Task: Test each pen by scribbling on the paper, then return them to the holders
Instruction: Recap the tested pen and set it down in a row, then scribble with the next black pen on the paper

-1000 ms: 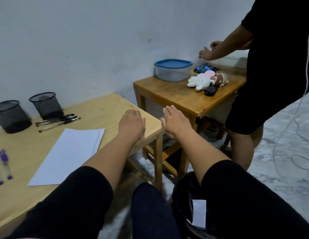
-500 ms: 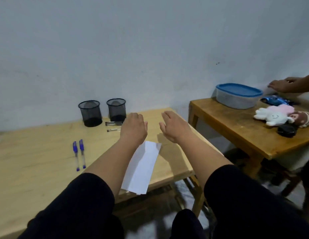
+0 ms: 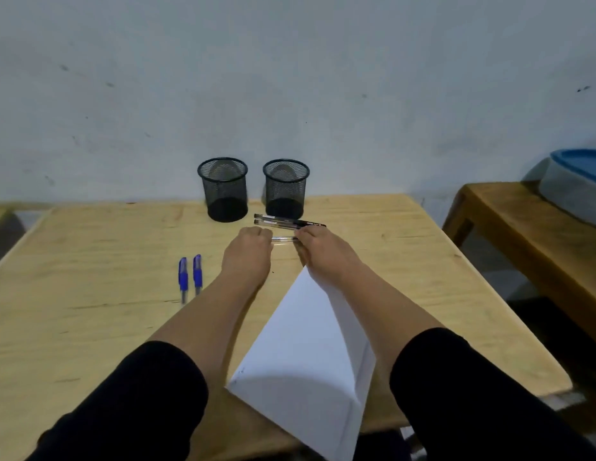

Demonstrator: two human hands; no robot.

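**Both hands on a clear pen, holders standing empty**

My left hand [image 3: 248,252] and right hand [image 3: 318,249] meet over the far middle of the light wooden table [image 3: 90,294], knuckles toward the camera. Between them runs a clear-barrelled pen [image 3: 283,239], lying crosswise; my left fingers curl round one end and my right fingertips pinch the other. Whether it is lifted or lying on the wood, I cannot tell.

Just beyond my hands, two black pens [image 3: 290,222] lie side by side on the table, parallel to the one I hold, touching or nearly touching each other. Behind them, against the pale wall [image 3: 290,78], stand two black mesh pen holders, the left holder [image 3: 223,189] and the right holder [image 3: 285,188], upright, close together, with no pens visible inside. The black pens lie just in front of the right holder.

To the left of my left forearm, two blue pens [image 3: 189,276] lie parallel, pointing away from me, well apart from the holders.

White paper [image 3: 300,354] lies beneath and between my forearms, its near corner hanging over the table's front edge; my right wrist covers its far tip. Black sleeves [image 3: 140,394] cover both my upper arms.

At right, a darker wooden side table [image 3: 522,234] carries a plastic container with a blue lid [image 3: 579,168], partly cut by the frame.
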